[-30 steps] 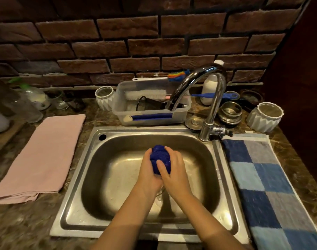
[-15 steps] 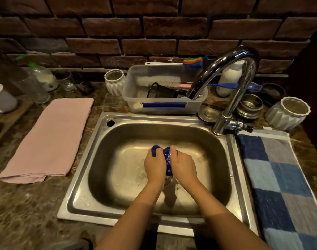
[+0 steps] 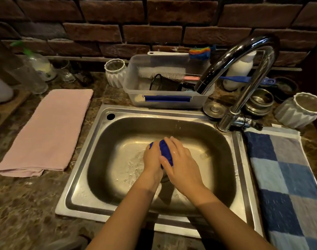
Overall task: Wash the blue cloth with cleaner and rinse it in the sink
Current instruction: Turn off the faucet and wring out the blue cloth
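The blue cloth is bunched into a small wad, squeezed between both of my hands low over the steel sink. My left hand grips it from the left, and my right hand wraps over it from the right with the thumb across the cloth. Most of the cloth is hidden by my fingers. Water lies on the sink floor under my hands, with splashes to the left. The chrome tap arches over the sink's back right corner; I see no stream from it.
A pink towel lies left of the sink, a blue checked towel on its right. Behind the sink stands a clear plastic tub with brushes, white ribbed cups, a white bottle and steel bowls.
My hands have dropped lower into the sink with the cloth and squeezed it tighter, my right hand now covering more of it. The view has moved closer.
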{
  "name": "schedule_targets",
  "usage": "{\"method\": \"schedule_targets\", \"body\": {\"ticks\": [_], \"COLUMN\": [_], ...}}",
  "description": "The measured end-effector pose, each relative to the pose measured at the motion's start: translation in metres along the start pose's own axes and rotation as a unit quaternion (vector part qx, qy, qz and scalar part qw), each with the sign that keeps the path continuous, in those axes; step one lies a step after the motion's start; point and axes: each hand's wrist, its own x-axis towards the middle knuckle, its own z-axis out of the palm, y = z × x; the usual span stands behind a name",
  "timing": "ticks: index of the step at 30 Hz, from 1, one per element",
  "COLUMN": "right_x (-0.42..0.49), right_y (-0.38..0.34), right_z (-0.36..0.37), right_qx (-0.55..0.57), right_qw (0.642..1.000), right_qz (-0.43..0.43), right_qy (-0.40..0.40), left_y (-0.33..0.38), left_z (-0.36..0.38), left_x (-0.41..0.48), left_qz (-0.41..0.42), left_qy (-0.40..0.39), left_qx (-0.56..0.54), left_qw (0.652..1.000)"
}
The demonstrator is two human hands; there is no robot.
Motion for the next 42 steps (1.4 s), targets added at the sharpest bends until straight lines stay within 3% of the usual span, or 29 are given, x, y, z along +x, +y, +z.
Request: {"method": "schedule_targets", "body": {"ticks": [4,8,13,18,21,32,36,39,42], "right_x": [0.010,0.019,0.022,0.025,0.028,0.033,0.031,0.022,0.003], "right_y": [0.006,0.011,0.009,0.015,0.016,0.016,0.016,0.019,0.014], "right_z": [0.001,0.005,0.007,0.011,0.011,0.007,0.011,0.006,-0.004], "right_qx": [0.021,0.042,-0.006,0.060,0.100,0.166,0.166,0.136,0.036], "right_qw": [0.999,0.992,0.998,0.991,0.982,0.970,0.971,0.982,0.999], "right_qz": [-0.013,-0.012,0.069,0.108,0.131,0.141,0.126,0.104,0.004], "right_qy": [0.045,0.115,0.002,-0.059,-0.087,-0.107,-0.116,-0.076,-0.010], "left_y": [0.000,-0.002,-0.010,-0.016,-0.018,-0.010,-0.007,-0.004,0.001], "left_z": [0.008,0.014,0.012,0.004,0.002,-0.006,-0.006,-0.003,-0.001], "left_x": [-0.014,-0.015,-0.006,0.004,0.010,0.020,0.019,0.019,0.016], "left_qz": [-0.020,0.015,0.166,0.244,0.267,0.272,0.248,0.199,0.119], "left_qy": [-0.052,0.012,0.112,0.128,0.113,-0.009,0.005,0.045,0.086], "left_qx": [-0.004,0.050,0.217,0.348,0.370,0.302,0.291,0.293,0.262], "left_qw": [0.998,0.999,0.956,0.896,0.883,0.914,0.924,0.934,0.954]}}
